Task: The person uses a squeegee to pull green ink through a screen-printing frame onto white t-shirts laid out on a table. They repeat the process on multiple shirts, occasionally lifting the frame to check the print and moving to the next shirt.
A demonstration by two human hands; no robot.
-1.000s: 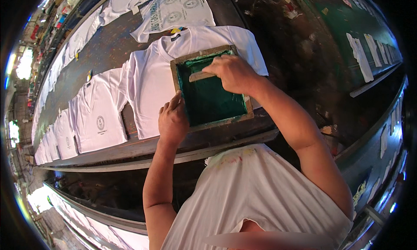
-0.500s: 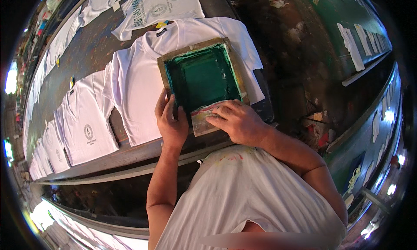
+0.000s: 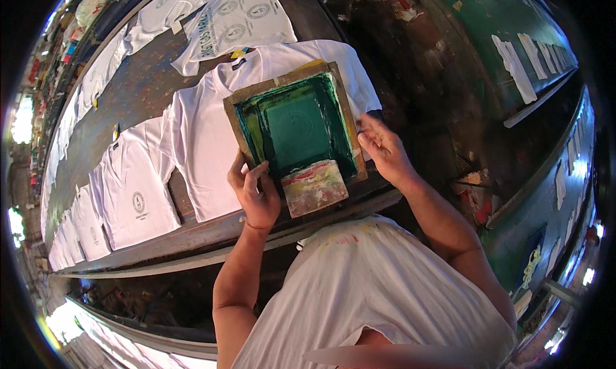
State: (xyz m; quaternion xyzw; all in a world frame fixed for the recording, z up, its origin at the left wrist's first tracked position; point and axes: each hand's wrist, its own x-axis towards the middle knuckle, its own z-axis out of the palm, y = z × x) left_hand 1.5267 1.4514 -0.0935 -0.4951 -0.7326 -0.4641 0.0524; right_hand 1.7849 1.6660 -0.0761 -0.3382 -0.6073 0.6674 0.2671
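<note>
A wooden-edged screen printing frame (image 3: 232, 122) with green ink inside lies over a white T-shirt (image 3: 196, 128); a faint round emblem shows in its mesh. My left hand (image 3: 258, 192) grips the frame's lower left edge, fingers curled over the rim. The paint-stained squeegee (image 3: 316, 189) leans in the near end of the frame, its handle sticking out toward me, with neither hand on it. Beside the frame's right edge is my right hand (image 3: 387, 152), fingers stretched out and slightly blurred, holding nothing. Whether its fingertips touch the rim I cannot tell.
Along the dark table (image 3: 144, 80), more white shirts (image 3: 138, 189) with round printed emblems lie in a row to the left. A printed cloth (image 3: 240, 19) is spread beyond. Green tables (image 3: 487, 23) with pale strips stand across a cluttered gap at right.
My right hand has let go of the squeegee and moved right and away from me to the frame's right side. The squeegee stays in the frame. My left hand keeps its grip.
</note>
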